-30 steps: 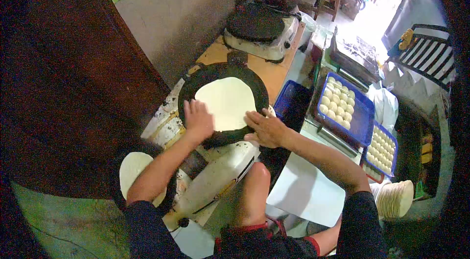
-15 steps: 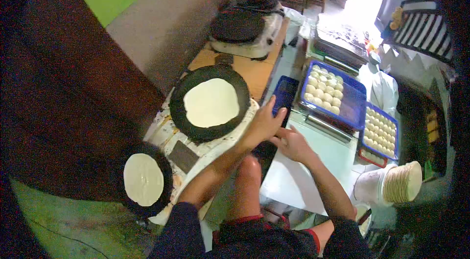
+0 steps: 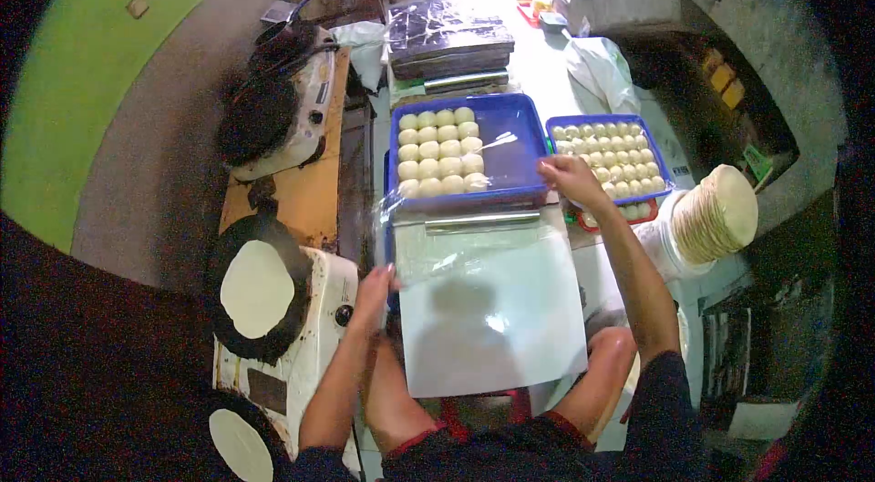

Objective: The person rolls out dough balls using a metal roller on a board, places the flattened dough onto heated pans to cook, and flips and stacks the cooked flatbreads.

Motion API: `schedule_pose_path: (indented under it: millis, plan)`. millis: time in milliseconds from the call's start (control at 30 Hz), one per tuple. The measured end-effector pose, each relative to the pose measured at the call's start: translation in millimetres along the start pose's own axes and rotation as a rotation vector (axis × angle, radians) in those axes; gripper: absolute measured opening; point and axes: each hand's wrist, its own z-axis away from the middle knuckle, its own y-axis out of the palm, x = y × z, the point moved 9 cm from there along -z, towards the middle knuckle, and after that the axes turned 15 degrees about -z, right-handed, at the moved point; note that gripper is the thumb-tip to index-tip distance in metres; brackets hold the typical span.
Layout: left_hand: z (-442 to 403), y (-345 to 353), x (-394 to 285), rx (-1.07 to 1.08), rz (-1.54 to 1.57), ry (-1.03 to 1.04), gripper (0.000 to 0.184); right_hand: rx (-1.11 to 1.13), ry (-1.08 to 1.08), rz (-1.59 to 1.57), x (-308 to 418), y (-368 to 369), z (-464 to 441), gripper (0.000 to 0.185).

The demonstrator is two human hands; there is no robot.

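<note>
1. Parted since the earlier frame, our left hand (image 3: 374,293) neared the white board (image 3: 497,318), our right hand (image 3: 569,178) the blue tray (image 3: 518,143).
2. Fingers curled; we couldn't tell whether they clamped the clear plastic film (image 3: 451,261) between them.
3. Dough balls (image 3: 450,149) sat in the tray.

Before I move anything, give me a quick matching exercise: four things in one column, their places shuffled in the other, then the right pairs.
Things
1. Left hand
2. Right hand
3. Clear film
4. Stack of thin rounds

Places
A. Over the far part of the white board
B. Farthest to the right of the four
C. Beside the nearer stove knob
D. At the right edge of the larger blue tray

Right pairs: 1-C, 2-D, 3-A, 4-B
</note>
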Motion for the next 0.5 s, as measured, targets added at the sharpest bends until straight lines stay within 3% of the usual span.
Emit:
schedule_pose_path:
  millis: [67, 100, 167, 233, 300, 400, 467, 500]
  plan:
    - [43, -2, 22, 0.002, -0.040, -0.125, 0.037, 0.015, 0.016, -0.015, -21, 13, -61, 0.037]
    - [78, -3, 27, -0.012, 0.078, -0.294, 0.035, 0.024, 0.006, -0.022, -26, 23, -90, 0.038]
    - [103, 0, 50, -0.091, 0.207, -0.374, 0.035, 0.023, -0.185, 0.050, -88, 54, -197, 0.037]
    - [106, -1, 84, -0.256, 0.232, -0.250, 0.036, 0.008, -0.061, 0.274, -76, 83, -231, 0.058]
    - [109, -3, 111, -0.468, 0.253, -0.194, 0.037, -0.046, 0.015, 0.342, -67, 102, -249, 0.063]
    - [125, -3, 23, -0.599, 0.185, -0.036, 0.052, -0.155, -0.006, 0.380, -44, 122, -243, 0.069]
    - [102, 4, -42, -0.527, -0.471, 0.143, 0.063, -0.198, -0.076, 0.341, -35, 130, -238, 0.070]
    - [81, 20, -48, -0.529, -0.592, 0.238, 0.068, -0.172, -0.047, 0.347, -33, 134, -238, 0.068]
